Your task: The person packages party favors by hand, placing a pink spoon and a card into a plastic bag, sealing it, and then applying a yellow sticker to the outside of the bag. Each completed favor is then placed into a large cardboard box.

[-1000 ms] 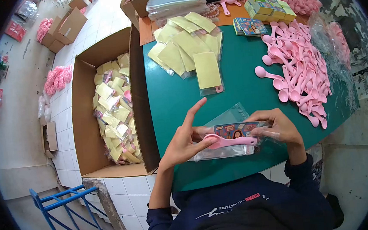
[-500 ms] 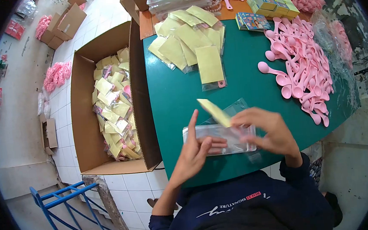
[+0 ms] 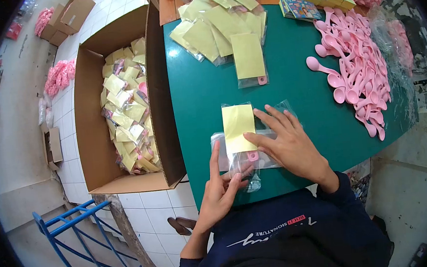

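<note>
A clear bag with a yellow card (image 3: 239, 128) and a pink spoon handle (image 3: 252, 156) inside lies over a stack of empty clear bags (image 3: 270, 160). My left hand (image 3: 221, 191) is at its lower end, thumb and fingers closed on the bag's clear flap, index finger stretched out. My right hand (image 3: 292, 145) has its fingers spread at the card's right edge, the thumb resting on the card. Above, another filled bag (image 3: 248, 55) lies at the front of a pile of similar bags (image 3: 213, 25).
Pink spoons (image 3: 351, 65) are heaped on the right of the green table (image 3: 195, 94). Small printed boxes (image 3: 300, 8) stand behind them. Left of the table is a large carton (image 3: 89, 118) full of packed bags. A blue metal rack (image 3: 74, 213) stands at lower left.
The yellow card, tilted in my right hand before, now lies flat and upright in front of me. My right hand has opened over it, and my left hand has closed on the flap.
</note>
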The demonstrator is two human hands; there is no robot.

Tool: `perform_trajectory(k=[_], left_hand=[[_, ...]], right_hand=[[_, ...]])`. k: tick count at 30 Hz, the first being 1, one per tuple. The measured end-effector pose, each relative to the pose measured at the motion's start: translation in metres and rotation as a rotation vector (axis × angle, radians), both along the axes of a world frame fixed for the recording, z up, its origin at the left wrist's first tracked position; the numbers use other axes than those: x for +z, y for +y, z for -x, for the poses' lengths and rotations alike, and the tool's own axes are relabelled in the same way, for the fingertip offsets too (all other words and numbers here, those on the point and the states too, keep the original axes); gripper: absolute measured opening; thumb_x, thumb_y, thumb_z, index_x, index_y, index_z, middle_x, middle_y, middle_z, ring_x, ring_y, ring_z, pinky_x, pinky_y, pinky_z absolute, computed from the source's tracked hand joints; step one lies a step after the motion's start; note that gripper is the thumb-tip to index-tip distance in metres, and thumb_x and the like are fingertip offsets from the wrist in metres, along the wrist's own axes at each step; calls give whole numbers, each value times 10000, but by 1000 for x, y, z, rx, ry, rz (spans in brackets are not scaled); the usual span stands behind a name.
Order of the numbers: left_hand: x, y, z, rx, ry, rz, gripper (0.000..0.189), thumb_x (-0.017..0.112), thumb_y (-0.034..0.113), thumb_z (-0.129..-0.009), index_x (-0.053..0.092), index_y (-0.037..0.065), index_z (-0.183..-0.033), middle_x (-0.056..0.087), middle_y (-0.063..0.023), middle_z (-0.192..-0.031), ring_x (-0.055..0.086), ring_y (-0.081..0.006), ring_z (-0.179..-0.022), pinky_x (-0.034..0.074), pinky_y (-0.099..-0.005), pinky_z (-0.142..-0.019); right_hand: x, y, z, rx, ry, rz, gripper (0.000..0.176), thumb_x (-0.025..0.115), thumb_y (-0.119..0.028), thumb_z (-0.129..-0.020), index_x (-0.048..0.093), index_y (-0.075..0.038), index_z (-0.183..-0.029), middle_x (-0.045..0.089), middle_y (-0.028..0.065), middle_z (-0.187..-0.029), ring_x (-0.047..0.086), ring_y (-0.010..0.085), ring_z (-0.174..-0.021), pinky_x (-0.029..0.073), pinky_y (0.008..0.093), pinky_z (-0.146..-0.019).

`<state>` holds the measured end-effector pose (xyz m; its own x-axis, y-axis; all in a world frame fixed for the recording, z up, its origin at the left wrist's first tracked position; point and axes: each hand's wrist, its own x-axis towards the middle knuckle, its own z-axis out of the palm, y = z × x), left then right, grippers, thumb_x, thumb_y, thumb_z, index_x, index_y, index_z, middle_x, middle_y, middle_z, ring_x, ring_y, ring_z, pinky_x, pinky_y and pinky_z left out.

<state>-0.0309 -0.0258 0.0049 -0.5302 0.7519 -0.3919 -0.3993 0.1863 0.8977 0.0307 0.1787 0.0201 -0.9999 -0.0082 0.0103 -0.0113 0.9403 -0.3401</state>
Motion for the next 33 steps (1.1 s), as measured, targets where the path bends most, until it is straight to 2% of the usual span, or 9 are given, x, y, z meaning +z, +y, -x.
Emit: perform_trajectory(k=[3, 7, 12, 20, 22, 25, 28, 30, 33], left_hand=[[6, -11, -3, -37, 171, 120, 610, 374, 36, -961, 28, 123, -1456, 583, -232, -1157, 572, -284, -1100, 515, -362, -856], [8, -13, -4, -16, 81, 134, 576, 395, 49, -961, 89, 92, -1447, 620, -198, -1112, 606, -264, -1044, 527, -341, -829], [-2, -14, -6, 59, -239, -91, 538, 348, 96, -983, 87, 105, -1454, 606, -159, -1152, 605, -244, -1046, 512, -348, -864], [-2, -13, -11, 46, -298, -190, 583, 300, 195, -996, -25, 91, -1468, 92, -112, -1506, 493, -224, -1183, 412, -352, -986], [-3, -11, -13, 59, -301, -198, 588, 317, 178, -991, -13, 89, -1470, 110, -112, -1493, 505, -199, -1147, 415, -341, -976], [-5, -3, -13, 87, -248, -166, 602, 379, 122, -971, 47, 91, -1472, 368, -131, -1335, 557, -145, -994, 455, -302, -888], [-5, 4, -4, 71, -113, -89, 616, 446, 47, -935, 138, 98, -1466, 564, -85, -1022, 565, -76, -781, 473, -234, -705], [-8, 5, -2, 53, -42, -48, 622, 478, 0, -909, 198, 105, -1454, 585, -24, -812, 532, -36, -664, 438, -196, -582], [-13, 11, -10, -6, -22, -39, 591, 479, 0, -904, 252, 107, -1439, 570, -8, -788, 504, -22, -624, 384, -187, -524]], right_hand=[[-2, -6, 2, -51, 10, -63, 396, 576, -263, -834, 556, -154, -1215, 380, 169, -1378, 331, 353, -1292, 278, 530, -1032], [0, -12, 5, -77, 122, -68, 381, 616, -226, -803, 570, -128, -1168, 432, 176, -1298, 376, 349, -1242, 319, 494, -1000], [8, -31, -6, 84, 48, 381, 264, 670, -153, -740, 556, -57, -958, 478, 136, -1047, 458, 310, -1024, 375, 423, -838], [12, -40, -11, 128, 47, 374, 251, 688, -130, -707, 538, -30, -882, 470, 112, -975, 468, 287, -965, 371, 401, -780], [10, -41, -12, 145, 44, 350, 242, 698, -120, -685, 543, -50, -857, 479, 103, -970, 477, 294, -979, 376, 413, -821], [9, -41, -13, 219, 94, 284, 249, 689, -132, -674, 545, -29, -850, 493, 107, -957, 488, 288, -981, 371, 420, -875], [1, -41, -13, 321, 156, 237, 256, 675, -149, -676, 544, -10, -846, 501, 108, -945, 494, 283, -990, 358, 431, -915], [-2, -37, -14, 382, 165, 259, 244, 666, -149, -683, 544, -12, -843, 499, 106, -941, 494, 282, -998, 353, 438, -927], [2, -15, -13, 464, 120, 408, 207, 650, -135, -703, 542, -24, -841, 487, 106, -942, 490, 277, -1002, 354, 435, -926]])
